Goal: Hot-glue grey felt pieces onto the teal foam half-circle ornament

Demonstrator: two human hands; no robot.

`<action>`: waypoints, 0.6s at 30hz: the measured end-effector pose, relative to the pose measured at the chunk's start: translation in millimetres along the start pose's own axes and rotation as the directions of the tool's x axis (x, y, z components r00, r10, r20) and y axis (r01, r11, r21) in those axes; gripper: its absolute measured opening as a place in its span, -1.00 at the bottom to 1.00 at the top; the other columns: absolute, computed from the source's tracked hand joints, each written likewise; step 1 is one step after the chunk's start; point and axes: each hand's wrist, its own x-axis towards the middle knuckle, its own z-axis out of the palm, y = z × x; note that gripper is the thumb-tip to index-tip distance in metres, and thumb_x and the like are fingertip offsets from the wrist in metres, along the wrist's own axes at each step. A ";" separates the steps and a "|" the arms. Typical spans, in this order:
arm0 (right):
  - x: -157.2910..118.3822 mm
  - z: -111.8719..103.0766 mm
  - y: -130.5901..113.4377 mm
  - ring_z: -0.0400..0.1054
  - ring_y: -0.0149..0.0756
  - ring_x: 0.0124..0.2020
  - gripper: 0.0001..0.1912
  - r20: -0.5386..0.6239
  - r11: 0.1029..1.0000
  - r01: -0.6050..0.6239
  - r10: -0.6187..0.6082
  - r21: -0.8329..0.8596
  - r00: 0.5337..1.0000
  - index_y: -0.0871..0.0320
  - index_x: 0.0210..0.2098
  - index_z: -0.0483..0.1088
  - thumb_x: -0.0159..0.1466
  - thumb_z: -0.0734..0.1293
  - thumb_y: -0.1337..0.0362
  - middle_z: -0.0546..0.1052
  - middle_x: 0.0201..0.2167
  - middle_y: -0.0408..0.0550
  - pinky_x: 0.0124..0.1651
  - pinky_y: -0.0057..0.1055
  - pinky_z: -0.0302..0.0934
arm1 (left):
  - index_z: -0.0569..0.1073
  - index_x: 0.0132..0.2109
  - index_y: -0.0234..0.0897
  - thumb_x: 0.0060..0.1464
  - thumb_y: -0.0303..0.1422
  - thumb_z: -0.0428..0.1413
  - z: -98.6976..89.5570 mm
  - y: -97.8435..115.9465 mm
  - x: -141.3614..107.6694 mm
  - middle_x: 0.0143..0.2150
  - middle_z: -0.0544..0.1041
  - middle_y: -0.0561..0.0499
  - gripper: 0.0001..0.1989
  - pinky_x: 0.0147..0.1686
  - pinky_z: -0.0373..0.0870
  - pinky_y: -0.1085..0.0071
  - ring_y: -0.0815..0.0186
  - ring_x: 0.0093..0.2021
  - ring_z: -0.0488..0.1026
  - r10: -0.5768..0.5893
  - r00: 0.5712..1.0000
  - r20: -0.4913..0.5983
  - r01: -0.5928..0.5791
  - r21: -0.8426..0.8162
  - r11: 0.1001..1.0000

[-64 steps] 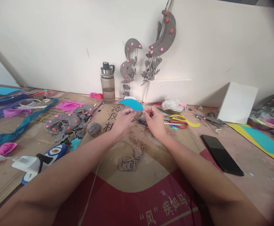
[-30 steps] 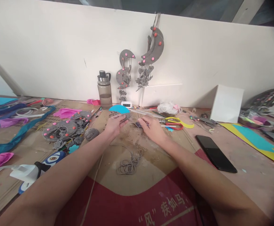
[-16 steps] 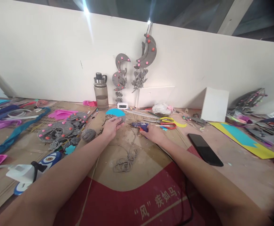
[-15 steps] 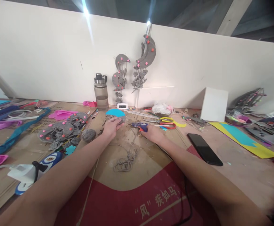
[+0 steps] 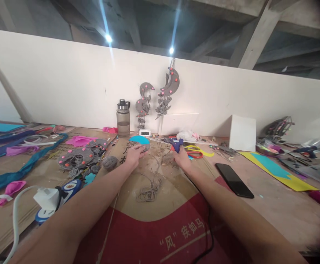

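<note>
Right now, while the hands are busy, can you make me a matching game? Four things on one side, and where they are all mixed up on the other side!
Things:
1. glue gun
2. water bottle
3. black phone
4. blue-and-grey piece

Places:
A. held in the left hand
B. standing upright in front of the white wall
C. held in the right hand
D. lying flat, to the right of both hands

Right pairs: 1-C, 2-B, 3-D, 4-A
</note>
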 end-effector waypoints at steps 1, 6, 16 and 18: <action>-2.5 4.1 2.4 0.43 -0.36 -0.48 -0.67 -0.004 0.998 0.004 -0.004 0.064 1.000 0.21 -0.01 0.20 0.24 0.14 0.27 0.53 -0.26 0.01 -0.42 -0.46 0.28 | 0.47 -0.43 -0.42 -0.23 -0.45 0.29 0.0 -0.3 0.5 -0.43 0.47 0.02 -0.83 -0.25 0.50 0.37 0.43 -0.40 0.44 0.005 1.000 -0.002 -0.005 0.009 1.000; -13.0 22.8 10.1 0.36 -0.39 -0.50 -0.64 -0.017 0.900 0.127 -0.132 0.417 0.991 0.14 -0.04 0.19 0.16 0.21 0.27 0.48 -0.24 -0.06 -0.42 -0.42 0.32 | 0.47 -0.45 -0.41 -0.28 -0.40 0.33 -0.9 -2.9 2.7 -0.45 0.46 0.03 -0.78 -0.25 0.50 0.37 0.43 -0.40 0.42 0.019 1.000 0.015 -0.019 0.042 0.999; -16.8 25.7 9.7 0.37 -0.28 -0.31 -0.66 0.064 0.876 0.294 -0.343 0.384 0.937 0.10 -0.05 0.26 0.17 0.23 0.30 0.50 -0.24 -0.06 -0.23 -0.31 0.31 | 0.47 -0.46 -0.41 -0.36 -0.38 0.37 -3.5 -2.9 2.2 -0.43 0.51 0.01 -0.72 -0.28 0.51 0.41 0.40 -0.40 0.47 -0.025 0.999 0.029 0.022 0.092 0.996; -17.7 25.7 10.5 0.37 -0.27 -0.29 -0.65 0.049 0.872 0.304 -0.348 0.384 0.936 0.10 -0.02 0.26 0.18 0.22 0.30 0.50 -0.25 -0.07 -0.19 -0.28 0.31 | 0.47 -0.46 -0.41 -0.36 -0.38 0.37 -3.1 -0.9 0.6 -0.42 0.52 0.00 -0.72 -0.30 0.51 0.43 0.39 -0.40 0.49 -0.042 0.999 0.030 0.039 0.104 0.994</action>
